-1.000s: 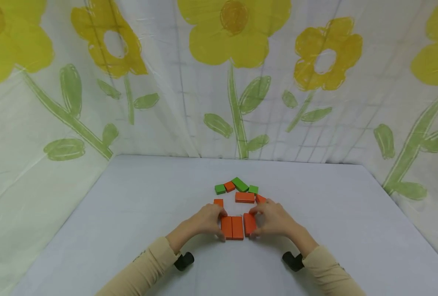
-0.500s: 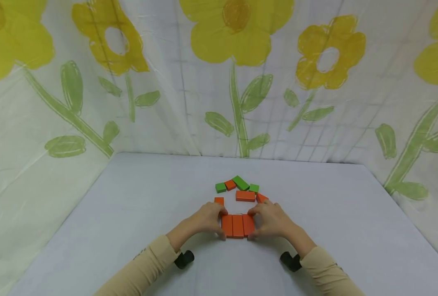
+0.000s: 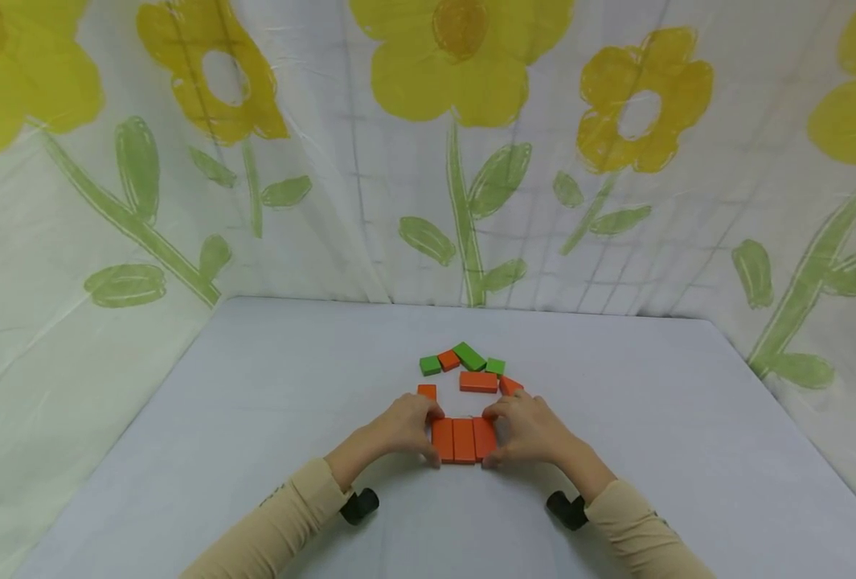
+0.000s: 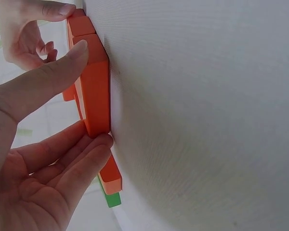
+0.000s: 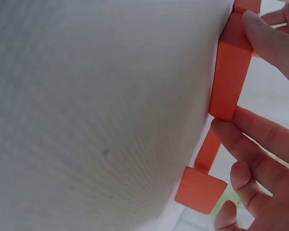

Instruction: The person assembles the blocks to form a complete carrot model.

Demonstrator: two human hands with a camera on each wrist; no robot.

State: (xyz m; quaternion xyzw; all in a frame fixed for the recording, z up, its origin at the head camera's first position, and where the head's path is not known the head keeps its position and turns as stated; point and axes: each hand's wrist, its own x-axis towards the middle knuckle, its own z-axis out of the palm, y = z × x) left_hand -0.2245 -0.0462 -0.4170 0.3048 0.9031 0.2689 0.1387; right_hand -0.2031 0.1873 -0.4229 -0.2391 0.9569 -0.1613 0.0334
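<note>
Three orange rectangular blocks lie side by side on the white table, touching along their long sides. My left hand (image 3: pixel 404 428) pinches the left block (image 3: pixel 442 441) end to end, thumb at the near end and fingertips at the far one. The right block (image 3: pixel 485 439) is pinched the same way by my right hand (image 3: pixel 538 430). Between them, the middle block (image 3: pixel 464 441) is touched by neither hand. Close up, the left wrist view shows the left block (image 4: pixel 99 91) flat on the table; the right wrist view shows the right block (image 5: pixel 229 72).
Beyond the hands lie an orange oblong block (image 3: pixel 478 382), a small orange block (image 3: pixel 427 391) and an orange wedge-like block (image 3: pixel 510 386) partly behind the right hand. Farther back, small green and orange blocks form a loose row, including a long green block (image 3: pixel 468 356).
My right hand has slid the right block leftward and straightened it against the middle block, closing the gap. The left hand has stayed in place on the left block.
</note>
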